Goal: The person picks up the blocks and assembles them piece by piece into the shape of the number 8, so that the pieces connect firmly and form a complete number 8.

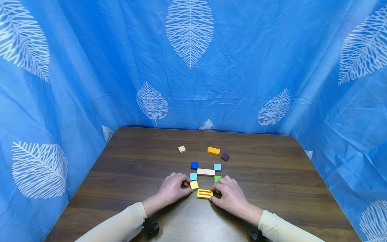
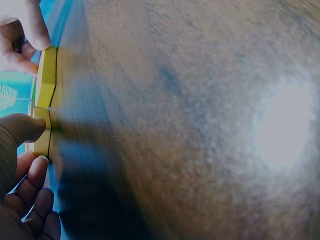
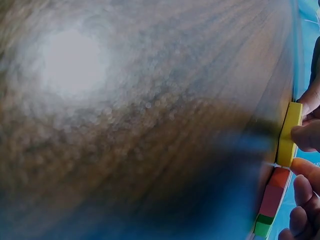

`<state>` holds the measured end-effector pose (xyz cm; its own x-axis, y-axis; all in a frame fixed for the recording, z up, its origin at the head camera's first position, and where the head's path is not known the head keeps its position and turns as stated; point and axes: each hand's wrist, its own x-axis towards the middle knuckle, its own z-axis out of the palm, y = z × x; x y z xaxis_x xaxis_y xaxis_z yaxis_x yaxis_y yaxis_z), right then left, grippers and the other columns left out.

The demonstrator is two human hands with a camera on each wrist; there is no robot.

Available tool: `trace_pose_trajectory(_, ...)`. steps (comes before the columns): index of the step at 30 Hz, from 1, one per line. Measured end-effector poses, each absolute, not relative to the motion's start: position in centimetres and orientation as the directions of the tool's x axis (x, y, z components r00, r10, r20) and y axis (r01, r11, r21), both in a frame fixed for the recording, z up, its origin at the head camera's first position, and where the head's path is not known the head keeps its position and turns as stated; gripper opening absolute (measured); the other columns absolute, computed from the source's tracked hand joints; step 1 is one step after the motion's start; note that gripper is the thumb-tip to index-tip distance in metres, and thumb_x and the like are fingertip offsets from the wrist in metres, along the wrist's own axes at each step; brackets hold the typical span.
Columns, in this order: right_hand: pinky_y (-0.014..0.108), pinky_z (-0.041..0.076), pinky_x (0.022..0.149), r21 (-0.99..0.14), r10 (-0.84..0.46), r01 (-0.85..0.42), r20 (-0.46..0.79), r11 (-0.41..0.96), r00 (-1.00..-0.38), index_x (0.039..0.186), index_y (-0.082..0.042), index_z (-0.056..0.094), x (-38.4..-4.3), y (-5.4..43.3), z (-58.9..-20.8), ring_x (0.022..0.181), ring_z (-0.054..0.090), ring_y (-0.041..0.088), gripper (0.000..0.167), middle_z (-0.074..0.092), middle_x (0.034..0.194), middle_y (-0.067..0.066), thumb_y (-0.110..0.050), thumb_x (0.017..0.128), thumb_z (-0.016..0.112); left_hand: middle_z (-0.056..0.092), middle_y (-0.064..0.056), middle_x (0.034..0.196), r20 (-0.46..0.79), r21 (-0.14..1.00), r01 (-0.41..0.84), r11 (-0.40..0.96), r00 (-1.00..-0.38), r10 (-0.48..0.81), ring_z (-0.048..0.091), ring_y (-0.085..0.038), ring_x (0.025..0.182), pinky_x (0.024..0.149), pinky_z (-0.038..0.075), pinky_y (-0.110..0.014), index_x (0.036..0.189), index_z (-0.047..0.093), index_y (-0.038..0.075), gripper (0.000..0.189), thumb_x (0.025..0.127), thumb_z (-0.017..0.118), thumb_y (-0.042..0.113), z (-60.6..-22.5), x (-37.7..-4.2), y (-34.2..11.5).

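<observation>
My left hand (image 1: 173,187) pinches a small yellow block (image 1: 194,185) between thumb and index finger; the block sits slightly turned. With thumb and forefinger, my right hand (image 1: 231,196) grips the right end of a longer yellow block with red stripes (image 1: 205,194). In the left wrist view the small yellow block (image 2: 42,131) stands end to end with the longer yellow block (image 2: 47,77). Just beyond my left fingers lies a light blue block (image 1: 193,176). A green block (image 1: 217,178) is partly hidden by my right hand, and a red block (image 3: 273,196) shows beside it in the right wrist view.
Past the hands, a long cream block (image 1: 206,172) lies crosswise, with a dark blue block (image 1: 194,165) and a pale blue block (image 1: 217,167) near its ends. Farther back are a small cream block (image 1: 181,149), an orange block (image 1: 213,151) and a dark purple block (image 1: 225,156).
</observation>
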<state>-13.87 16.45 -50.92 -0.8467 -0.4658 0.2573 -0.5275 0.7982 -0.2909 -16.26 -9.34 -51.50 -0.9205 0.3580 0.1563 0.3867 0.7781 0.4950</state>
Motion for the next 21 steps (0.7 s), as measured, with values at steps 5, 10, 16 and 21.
trace_pose_trajectory(5,0.028,0.033,0.068,-0.303,-0.463,-0.526,0.258,0.795,-0.848,0.092,-0.024,0.078,-13.88,16.36,-50.88,0.076,0.037,0.006,0.022,0.044,0.076,-0.017,-0.033,0.074,0.089,0.059,0.014,0.079,0.153,0.497,0.386,0.777,-0.921,0.359,0.05,-0.009,0.078,0.072,0.042,-0.034,0.092,0.075,0.02,0.021,0.078,0.086,0.032,-51.48,-16.27,-9.36)
trace_pose_trajectory(10,0.028,0.033,0.069,-0.306,-0.458,-0.521,0.257,0.797,-0.851,0.09,-0.025,0.078,-13.88,16.3,-50.86,0.077,0.036,0.007,0.022,0.043,0.076,-0.017,-0.034,0.074,0.088,0.059,0.014,0.079,0.143,0.506,0.379,0.774,-0.922,0.359,0.05,-0.009,0.078,0.073,0.042,-0.034,0.092,0.075,0.019,0.021,0.079,0.086,0.032,-51.4,-16.19,-9.36)
trace_pose_trajectory(16,0.027,0.032,0.068,-0.302,-0.45,-0.514,0.257,0.803,-0.855,0.089,-0.026,0.077,-13.99,16.27,-50.93,0.076,0.036,0.006,0.02,0.044,0.076,-0.018,-0.034,0.074,0.088,0.06,0.014,0.08,0.137,0.51,0.374,0.775,-0.924,0.356,0.05,-0.009,0.079,0.073,0.042,-0.034,0.092,0.075,0.019,0.021,0.079,0.086,0.032,-51.28,-16.15,-9.33)
trace_pose_trajectory(21,0.027,0.032,0.068,-0.298,-0.446,-0.509,0.258,0.807,-0.857,0.089,-0.026,0.077,-14.09,16.31,-50.98,0.075,0.036,0.006,0.02,0.045,0.076,-0.017,-0.034,0.074,0.088,0.06,0.013,0.08,0.131,0.508,0.371,0.777,-0.925,0.356,0.049,-0.009,0.078,0.073,0.042,-0.034,0.093,0.075,0.019,0.021,0.079,0.086,0.032,-51.23,-16.2,-9.31)
